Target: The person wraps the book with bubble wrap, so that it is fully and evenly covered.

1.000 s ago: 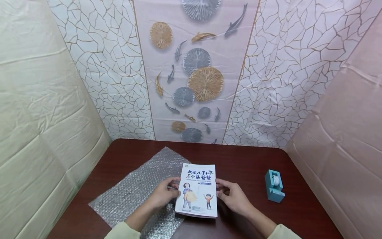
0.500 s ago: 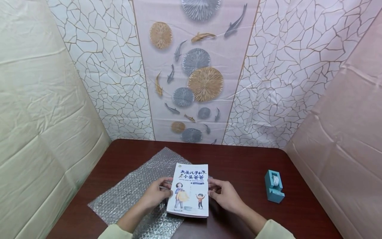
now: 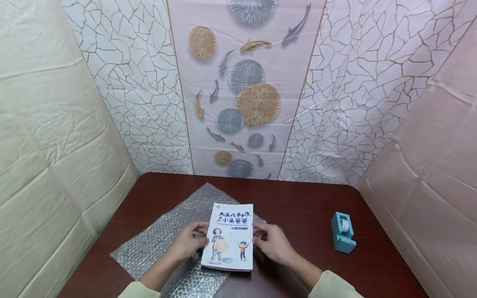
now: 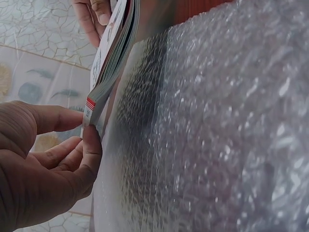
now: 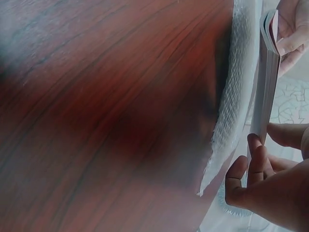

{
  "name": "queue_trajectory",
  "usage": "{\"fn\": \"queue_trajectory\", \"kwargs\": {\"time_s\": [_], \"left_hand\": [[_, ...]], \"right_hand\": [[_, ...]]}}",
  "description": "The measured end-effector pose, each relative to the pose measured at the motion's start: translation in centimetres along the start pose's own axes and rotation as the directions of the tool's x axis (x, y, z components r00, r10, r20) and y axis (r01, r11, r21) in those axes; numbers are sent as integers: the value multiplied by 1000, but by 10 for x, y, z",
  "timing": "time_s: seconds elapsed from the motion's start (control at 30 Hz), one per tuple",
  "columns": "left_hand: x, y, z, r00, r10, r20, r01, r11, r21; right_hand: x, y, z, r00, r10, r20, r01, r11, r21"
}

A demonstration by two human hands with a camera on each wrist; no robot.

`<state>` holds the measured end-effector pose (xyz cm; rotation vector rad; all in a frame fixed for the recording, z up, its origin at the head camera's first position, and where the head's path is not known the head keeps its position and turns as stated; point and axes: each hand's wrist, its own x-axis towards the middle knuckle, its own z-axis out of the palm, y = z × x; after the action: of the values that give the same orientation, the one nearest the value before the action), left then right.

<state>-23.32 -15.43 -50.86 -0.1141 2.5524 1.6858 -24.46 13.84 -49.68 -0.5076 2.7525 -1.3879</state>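
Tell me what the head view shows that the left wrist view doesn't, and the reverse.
Only the head view: the tape dispenser and the pale sleeves.
Only the left wrist view: red stripes on the spine.
Both: the left hand and right hand holding the book, the bubble wrap, table and patterned backdrop.

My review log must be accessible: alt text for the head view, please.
A person's left hand and right hand hold a white illustrated book by its opposite sides, partly over a sheet of bubble wrap on a dark red table. A teal tape dispenser stands to the right. Behind is a fish-patterned backdrop.
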Motion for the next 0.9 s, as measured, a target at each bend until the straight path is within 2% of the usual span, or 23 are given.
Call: {"fn": "queue_trajectory", "kwargs": {"time_s": [0.23, 0.63, 0.9], "left_hand": [[-1, -4, -6, 1000, 10, -25, -10, 1000, 17], [-2, -7, -17, 998, -15, -68, 18, 999, 50], [-3, -10, -24, 996, 4, -84, 5, 995, 97]], "right_hand": [[4, -5, 8, 1000, -23, 17, 23, 1000, -18], [10, -8, 21, 996, -83, 24, 83, 996, -21], [13, -10, 29, 993, -111, 31, 112, 994, -13]]}}
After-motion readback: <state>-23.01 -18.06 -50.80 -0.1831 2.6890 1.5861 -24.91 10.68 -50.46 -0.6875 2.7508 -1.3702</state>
